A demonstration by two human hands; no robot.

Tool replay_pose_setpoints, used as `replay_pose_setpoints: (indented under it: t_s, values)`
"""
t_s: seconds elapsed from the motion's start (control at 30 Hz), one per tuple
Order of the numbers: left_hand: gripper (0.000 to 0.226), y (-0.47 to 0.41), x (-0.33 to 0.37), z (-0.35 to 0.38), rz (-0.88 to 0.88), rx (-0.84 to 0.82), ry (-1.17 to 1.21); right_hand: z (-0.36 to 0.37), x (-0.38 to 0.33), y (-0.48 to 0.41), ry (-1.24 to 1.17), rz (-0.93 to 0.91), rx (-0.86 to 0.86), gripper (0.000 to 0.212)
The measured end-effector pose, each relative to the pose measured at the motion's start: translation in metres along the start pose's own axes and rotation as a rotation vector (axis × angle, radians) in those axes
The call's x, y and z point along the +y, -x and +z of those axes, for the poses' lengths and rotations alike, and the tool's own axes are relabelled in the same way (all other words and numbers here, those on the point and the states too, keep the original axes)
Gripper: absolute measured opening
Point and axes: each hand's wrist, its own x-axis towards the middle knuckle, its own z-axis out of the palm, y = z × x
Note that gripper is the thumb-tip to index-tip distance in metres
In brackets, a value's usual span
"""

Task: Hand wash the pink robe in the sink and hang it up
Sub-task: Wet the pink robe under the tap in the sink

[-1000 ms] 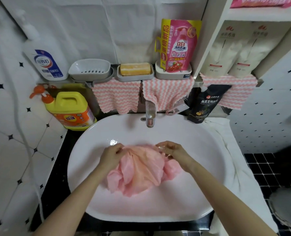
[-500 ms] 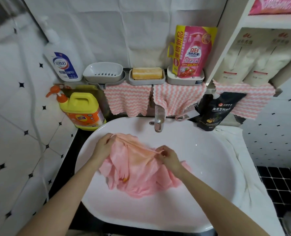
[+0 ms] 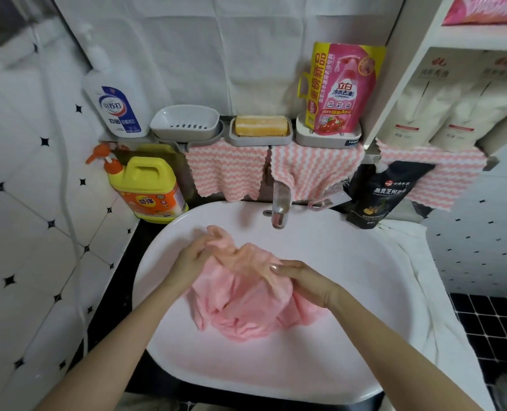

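The pink robe (image 3: 246,304) lies bunched and wet in the white sink (image 3: 350,292), left of its middle. My left hand (image 3: 191,258) grips the robe's upper left edge and lifts a fold toward the sink's back rim. My right hand (image 3: 302,280) pinches the cloth on the right side of the bundle. A band of fabric stretches between both hands. The chrome tap (image 3: 280,206) stands at the back of the sink, with no water running that I can see.
A yellow detergent jug (image 3: 146,188) stands at the sink's back left. On the ledge behind are a white pump bottle (image 3: 115,105), an empty soap dish (image 3: 185,121), a soap bar (image 3: 261,126) and a pink refill pouch (image 3: 341,90). White cloth (image 3: 418,280) drapes the right rim.
Both hands moved left and toward the back of the sink with the robe. The left hand lifted its fold higher, and the cloth between the hands spread out.
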Motion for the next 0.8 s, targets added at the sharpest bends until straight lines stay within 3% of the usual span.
replay_pose_setpoints:
  t_s: [0.07,0.1,0.17,0.2,0.27,0.33,0.37,0.4,0.47,0.53,0.6,0.67,0.73,0.8]
  values:
    - [0.044,0.02,0.003,0.019,-0.003,-0.323,-0.058,0.014,0.012,-0.001,0.023,0.017,0.031,0.04]
    - [0.045,0.029,-0.001,0.029,0.0,-0.423,-0.108,0.023,0.016,0.002,0.122,0.059,0.044,0.03]
    - [0.052,0.042,-0.018,0.038,0.017,-0.398,-0.149,0.031,0.024,0.006,0.237,0.139,-0.003,0.01]
    - [0.048,0.045,-0.024,0.038,0.041,-0.339,-0.186,0.026,0.031,0.003,0.226,0.139,0.036,0.015]
    - [0.034,0.048,-0.034,0.034,0.044,-0.256,-0.229,0.012,0.035,-0.003,0.278,0.065,0.363,0.015]
    - [0.048,0.047,-0.046,0.029,0.021,-0.209,-0.222,-0.014,0.041,-0.013,0.452,0.044,0.798,0.011]
    - [0.047,0.047,-0.047,0.025,0.001,-0.227,-0.241,-0.024,0.042,-0.014,0.551,0.048,0.909,0.02]
    - [0.036,0.047,-0.048,0.023,-0.008,-0.266,-0.27,-0.034,0.045,-0.021,0.6,0.045,0.9,0.03]
    - [0.012,0.049,-0.05,0.02,-0.021,-0.423,-0.379,-0.049,0.048,-0.031,0.625,0.023,0.719,0.042]
    - [0.03,0.051,-0.055,0.019,-0.012,-0.529,-0.417,-0.053,0.052,-0.042,0.797,0.023,0.559,0.039]
    - [0.037,0.05,-0.059,0.013,0.023,-0.461,-0.389,-0.048,0.05,-0.048,0.794,0.037,0.498,0.031]
    - [0.037,0.049,-0.056,0.002,0.056,-0.282,-0.297,-0.051,0.042,-0.045,0.744,0.076,0.719,0.025]
    - [0.019,0.049,-0.047,-0.012,0.071,-0.098,-0.201,-0.064,0.033,-0.04,0.521,-0.019,0.802,0.032]
    - [0.018,0.048,-0.042,-0.025,0.074,0.07,-0.142,-0.079,0.02,-0.032,0.34,-0.092,0.85,0.036]
